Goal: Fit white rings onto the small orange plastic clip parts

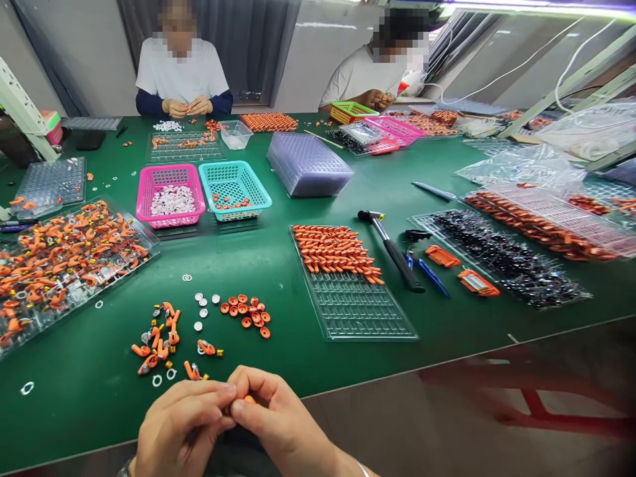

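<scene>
Head view: a wide green table (278,278) fills most of the frame, with two people seated at its far edge, each with both hands drawn together over small parts. On the left lies a big clear tray (64,265) heaped with loose orange pieces and white rings. Near the middle, a second clear grid tray (358,311) carries neat rows of orange parts across its far half, its near half bare. Beyond it stands a stack of clear trays (308,165). A pink basket (169,195) with pale discs sits just beside a teal basket (234,189) holding a few orange bits. A black-handled hammer (392,252) lies to the right of the grid tray, close to a tray of dark parts (507,262).

Nearer the person, a loose cluster of orange caps (247,314) lies next to a scatter of orange clips (161,341) and white rings.

At the bottom edge, the left hand (176,430) and right hand (278,417) are pressed together, fingertips meeting — between them they pinch a small orange piece (249,399), mostly hidden, held over the table's near edge just below the scattered clips.
</scene>
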Demonstrator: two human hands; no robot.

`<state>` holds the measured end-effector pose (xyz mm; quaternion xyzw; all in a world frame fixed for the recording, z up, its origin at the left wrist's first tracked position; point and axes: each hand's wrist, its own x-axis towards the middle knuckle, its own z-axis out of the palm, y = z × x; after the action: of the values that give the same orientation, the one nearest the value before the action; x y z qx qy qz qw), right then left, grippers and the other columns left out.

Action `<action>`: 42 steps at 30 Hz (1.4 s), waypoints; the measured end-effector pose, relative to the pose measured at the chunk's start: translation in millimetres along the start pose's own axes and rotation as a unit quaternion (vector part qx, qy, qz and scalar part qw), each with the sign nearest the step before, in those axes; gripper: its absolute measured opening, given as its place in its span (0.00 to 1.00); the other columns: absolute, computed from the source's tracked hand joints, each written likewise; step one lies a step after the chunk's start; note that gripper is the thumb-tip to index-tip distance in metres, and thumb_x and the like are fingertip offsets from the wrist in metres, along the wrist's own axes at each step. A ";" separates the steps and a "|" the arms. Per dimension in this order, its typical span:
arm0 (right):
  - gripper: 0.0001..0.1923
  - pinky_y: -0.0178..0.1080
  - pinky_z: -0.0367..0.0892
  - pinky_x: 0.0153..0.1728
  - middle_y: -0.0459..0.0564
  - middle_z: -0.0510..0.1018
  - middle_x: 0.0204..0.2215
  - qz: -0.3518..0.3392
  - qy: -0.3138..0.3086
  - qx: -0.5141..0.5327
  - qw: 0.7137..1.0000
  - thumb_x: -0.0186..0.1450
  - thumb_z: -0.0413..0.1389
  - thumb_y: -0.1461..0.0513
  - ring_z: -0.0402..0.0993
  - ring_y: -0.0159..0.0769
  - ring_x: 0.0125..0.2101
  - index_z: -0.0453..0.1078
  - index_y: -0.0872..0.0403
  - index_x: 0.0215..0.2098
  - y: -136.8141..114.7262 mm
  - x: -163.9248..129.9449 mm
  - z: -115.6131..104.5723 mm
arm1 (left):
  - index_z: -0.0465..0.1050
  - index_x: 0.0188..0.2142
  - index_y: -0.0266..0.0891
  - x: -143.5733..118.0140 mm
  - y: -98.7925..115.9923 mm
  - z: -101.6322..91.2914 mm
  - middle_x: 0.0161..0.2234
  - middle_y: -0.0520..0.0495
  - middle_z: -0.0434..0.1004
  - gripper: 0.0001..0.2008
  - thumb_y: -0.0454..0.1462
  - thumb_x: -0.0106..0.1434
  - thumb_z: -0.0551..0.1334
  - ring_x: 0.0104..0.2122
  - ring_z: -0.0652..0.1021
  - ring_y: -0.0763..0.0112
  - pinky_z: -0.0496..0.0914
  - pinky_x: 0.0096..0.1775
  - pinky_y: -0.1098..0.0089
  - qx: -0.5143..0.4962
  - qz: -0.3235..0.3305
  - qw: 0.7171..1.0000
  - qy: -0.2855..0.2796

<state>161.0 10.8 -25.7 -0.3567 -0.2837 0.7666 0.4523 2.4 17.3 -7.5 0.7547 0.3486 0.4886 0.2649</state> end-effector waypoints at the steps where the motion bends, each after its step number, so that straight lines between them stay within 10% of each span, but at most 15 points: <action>1: 0.23 0.33 0.57 0.31 0.42 0.68 0.24 0.001 -0.004 0.000 1.000 0.51 0.70 0.48 0.58 0.30 0.26 0.67 0.54 0.25 -1.3 -0.3 -0.7 | 0.70 0.41 0.44 -0.2 -0.2 1.3 0.36 0.50 0.86 0.03 0.36 0.68 0.63 0.36 0.85 0.71 0.80 0.40 0.75 -0.015 -0.027 0.999 0.014; 8: 0.17 0.37 0.63 0.42 0.48 0.72 0.36 -0.060 -0.088 -0.095 0.990 0.63 0.62 0.50 0.68 0.35 0.37 0.76 0.54 0.41 -23.7 -6.1 -11.9 | 0.74 0.42 0.48 -7.4 -4.4 3.0 0.38 0.57 0.86 0.09 0.35 0.63 0.68 0.40 0.84 0.72 0.78 0.46 0.76 -0.115 -0.132 0.983 0.061; 18: 0.13 0.34 0.63 0.37 0.45 0.71 0.31 -0.067 -0.071 -0.120 0.988 0.64 0.64 0.54 0.66 0.30 0.32 0.76 0.54 0.39 -18.8 -9.7 -16.2 | 0.74 0.45 0.50 -14.4 -8.0 -2.1 0.39 0.57 0.86 0.15 0.30 0.61 0.69 0.44 0.83 0.70 0.76 0.49 0.73 -0.113 -0.137 0.983 0.047; 29: 0.12 0.28 0.69 0.37 0.45 0.82 0.31 -0.018 -0.072 0.032 0.997 0.56 0.72 0.65 0.76 0.25 0.32 0.77 0.56 0.37 -7.4 -8.0 -12.8 | 0.75 0.44 0.53 -14.8 -6.0 -2.4 0.37 0.58 0.86 0.15 0.33 0.59 0.71 0.44 0.83 0.69 0.75 0.49 0.74 -0.118 -0.154 0.979 0.054; 38: 0.16 0.27 0.73 0.30 0.47 0.83 0.26 0.020 -0.066 0.216 0.974 0.50 0.74 0.68 0.81 0.28 0.26 0.75 0.58 0.33 11.5 -1.8 -12.1 | 0.80 0.36 0.43 -7.6 -2.2 -2.6 0.34 0.48 0.83 0.11 0.44 0.55 0.72 0.35 0.82 0.64 0.76 0.37 0.74 -0.210 -0.393 0.895 0.008; 42: 0.18 0.28 0.72 0.29 0.47 0.82 0.25 0.038 -0.060 0.234 0.970 0.49 0.75 0.68 0.81 0.29 0.25 0.74 0.58 0.33 18.4 0.1 -10.8 | 0.80 0.32 0.41 -4.6 -6.8 -4.9 0.29 0.49 0.77 0.09 0.44 0.59 0.69 0.30 0.78 0.68 0.73 0.33 0.75 -0.230 -0.383 0.893 -0.053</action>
<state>160.7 4.2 -46.0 -0.2053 -0.1096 0.8481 0.4761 -5.3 18.2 -13.1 0.5054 0.4738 0.3753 0.6158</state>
